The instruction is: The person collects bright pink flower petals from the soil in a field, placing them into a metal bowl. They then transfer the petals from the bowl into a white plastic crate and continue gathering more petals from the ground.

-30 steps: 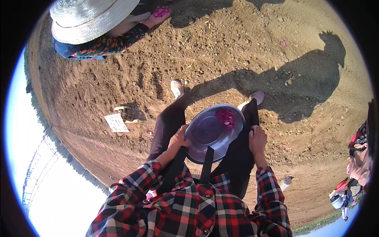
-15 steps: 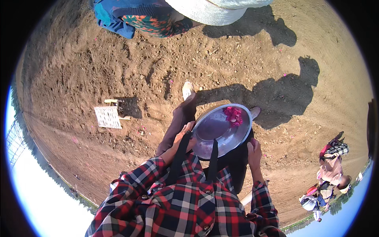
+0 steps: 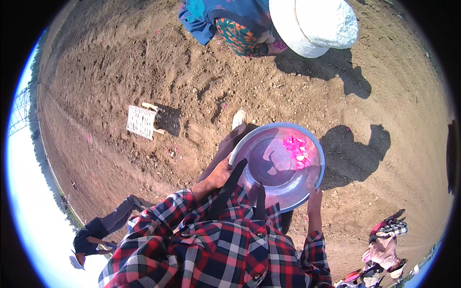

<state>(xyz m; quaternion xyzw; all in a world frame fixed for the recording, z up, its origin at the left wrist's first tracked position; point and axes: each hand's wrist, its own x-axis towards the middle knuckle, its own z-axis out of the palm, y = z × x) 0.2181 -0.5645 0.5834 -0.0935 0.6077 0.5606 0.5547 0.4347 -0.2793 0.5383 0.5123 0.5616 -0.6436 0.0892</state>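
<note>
Both the left hand (image 3: 220, 174) and right hand (image 3: 314, 196) are clamped on a metal basin (image 3: 266, 165) holding pink petals (image 3: 297, 151).

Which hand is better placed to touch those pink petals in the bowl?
Probably the right hand: it is at the rim of the metal bowl, nearer the pink petals. The left hand grips the bowl's left side, farther from them.

The left forearm (image 3: 170, 209) slanted inward and away from the torso (image 3: 216, 259), its wrist (image 3: 203, 187) bare beyond a plaid cuff (image 3: 187, 196), and the left hand (image 3: 220, 174) was closed in a grip. The right forearm (image 3: 314, 249) reached almost straight forward, and the right hand (image 3: 314, 194), well apart from the left, also gripped, slightly nearer the body.
</note>
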